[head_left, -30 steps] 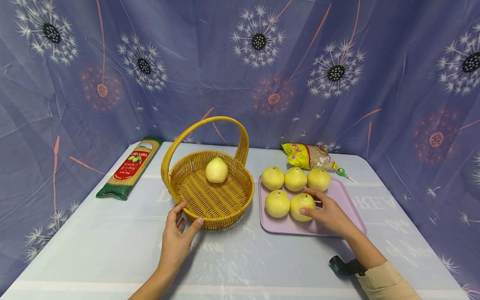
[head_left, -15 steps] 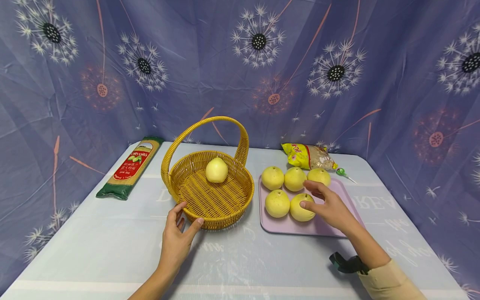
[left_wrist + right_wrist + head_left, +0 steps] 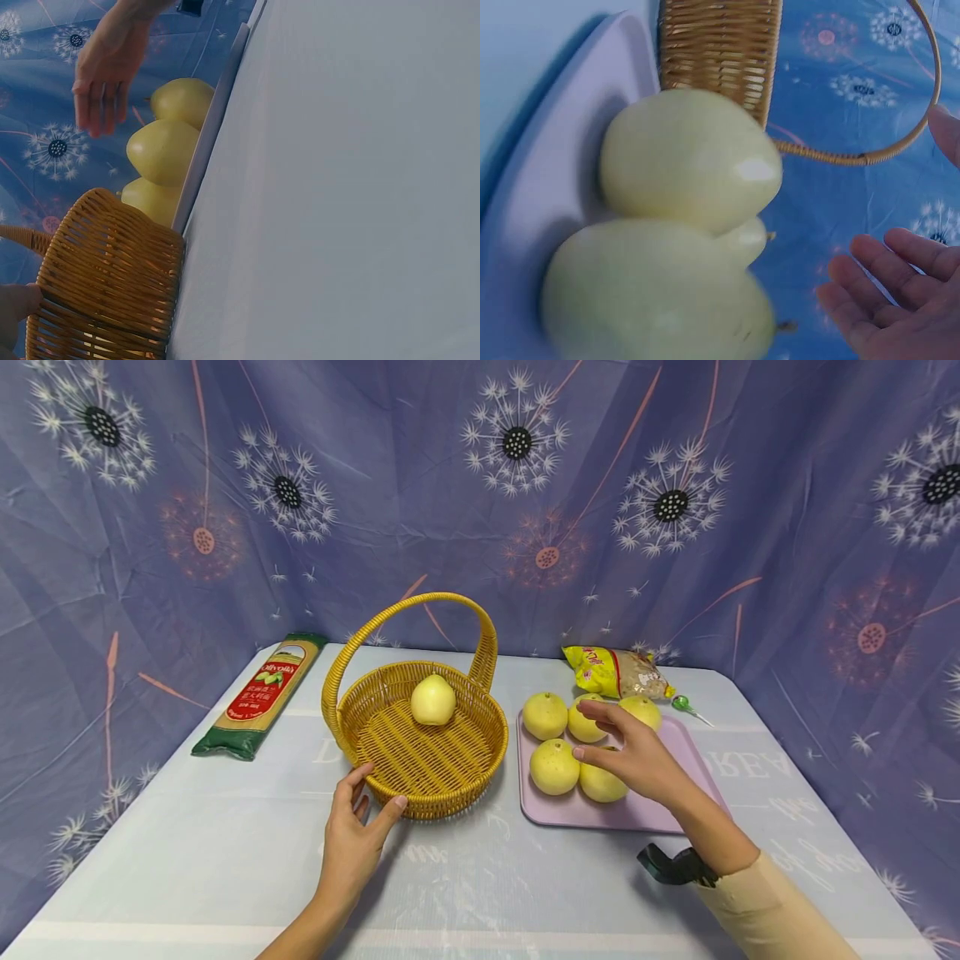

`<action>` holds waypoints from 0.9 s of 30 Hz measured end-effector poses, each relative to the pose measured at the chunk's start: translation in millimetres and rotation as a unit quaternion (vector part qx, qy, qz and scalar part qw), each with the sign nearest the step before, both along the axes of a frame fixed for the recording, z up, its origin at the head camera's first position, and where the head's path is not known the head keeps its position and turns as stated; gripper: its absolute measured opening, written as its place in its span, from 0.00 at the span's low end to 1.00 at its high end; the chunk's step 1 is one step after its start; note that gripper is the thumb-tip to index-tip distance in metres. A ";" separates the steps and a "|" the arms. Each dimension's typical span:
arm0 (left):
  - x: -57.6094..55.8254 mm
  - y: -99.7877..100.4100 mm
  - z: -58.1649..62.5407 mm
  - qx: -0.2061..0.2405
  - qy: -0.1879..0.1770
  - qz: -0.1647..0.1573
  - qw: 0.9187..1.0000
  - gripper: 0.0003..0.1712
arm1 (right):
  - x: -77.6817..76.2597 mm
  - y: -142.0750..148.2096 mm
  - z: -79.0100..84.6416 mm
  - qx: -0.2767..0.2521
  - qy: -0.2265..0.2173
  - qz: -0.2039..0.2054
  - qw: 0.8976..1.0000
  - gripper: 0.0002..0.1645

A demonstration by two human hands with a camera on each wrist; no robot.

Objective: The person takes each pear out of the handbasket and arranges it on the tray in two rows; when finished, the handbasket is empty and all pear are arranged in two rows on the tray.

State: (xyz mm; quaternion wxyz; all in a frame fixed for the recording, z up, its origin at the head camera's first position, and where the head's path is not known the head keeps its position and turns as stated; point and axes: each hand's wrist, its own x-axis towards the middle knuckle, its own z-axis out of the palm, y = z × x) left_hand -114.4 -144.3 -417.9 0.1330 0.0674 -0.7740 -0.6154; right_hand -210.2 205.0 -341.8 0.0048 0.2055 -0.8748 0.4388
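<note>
In the head view a yellow wicker basket (image 3: pixel 420 777) with a tall handle stands left of centre, one pale yellow melon (image 3: pixel 433 700) inside it. My left hand (image 3: pixel 356 839) holds its near rim, thumb and forefinger over the edge. Several small yellow melons (image 3: pixel 554 767) with short stems sit on a pink tray (image 3: pixel 637 814) to the right. Above them hovers my right hand (image 3: pixel 637 760), fingers spread, holding nothing and partly hiding two of the fruits. The right wrist view shows its fingers (image 3: pixel 885 277) apart from the melons (image 3: pixel 690 161).
A green and red spaghetti packet (image 3: pixel 262 693) lies left of the basket. Behind the tray is a yellow plastic food bag (image 3: pixel 618 672), with a green lollipop (image 3: pixel 681 703) beside it. A patterned curtain (image 3: pixel 420 485) rises at the table's back edge.
My right hand has let go of the front right melon, risen and shifted left over the tray. The melon stays on the tray. My left hand and the basket have not moved.
</note>
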 end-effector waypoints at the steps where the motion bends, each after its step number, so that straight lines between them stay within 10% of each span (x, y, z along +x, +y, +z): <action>1: 0.2 0.0 0.0 0.000 0.000 0.000 1.000 0.39 | -0.3 -3.5 2.2 0.002 0.000 0.002 1.000 0.42; 27: 0.3 0.2 0.0 -0.002 0.007 -0.004 1.000 0.39 | -30.3 -83.5 30.9 0.021 0.018 0.075 0.997 0.41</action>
